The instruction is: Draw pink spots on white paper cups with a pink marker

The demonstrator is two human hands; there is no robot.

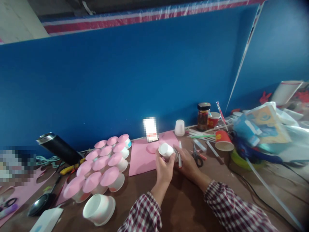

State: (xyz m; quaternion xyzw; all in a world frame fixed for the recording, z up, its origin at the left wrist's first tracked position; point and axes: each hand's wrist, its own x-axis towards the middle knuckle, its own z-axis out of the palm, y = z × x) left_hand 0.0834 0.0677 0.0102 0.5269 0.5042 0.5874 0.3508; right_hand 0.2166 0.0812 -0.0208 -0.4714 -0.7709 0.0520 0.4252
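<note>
My left hand [164, 168] is closed around a small white paper cup [166, 149], tipped on its side with its base toward the upper left. My right hand [189, 162] is at the cup's other end, its fingers bent around a slim white marker [180, 154] with an orange end. Whether those fingers also press on the cup is hard to make out. Behind the cup, a pink paper disc [152, 148] lies on a pink sheet [142, 159]. Rows of cups topped with pink paper cones [100, 163] stand to the left.
Nested white cups [98, 211] lie front left, and a black flask [59, 148] leans behind the cone-topped cups. An upside-down white cup [179, 128], a jar [203, 117], scissors [198, 158] and a red cup [223, 140] are at right. A blue panel [145, 71] rises behind.
</note>
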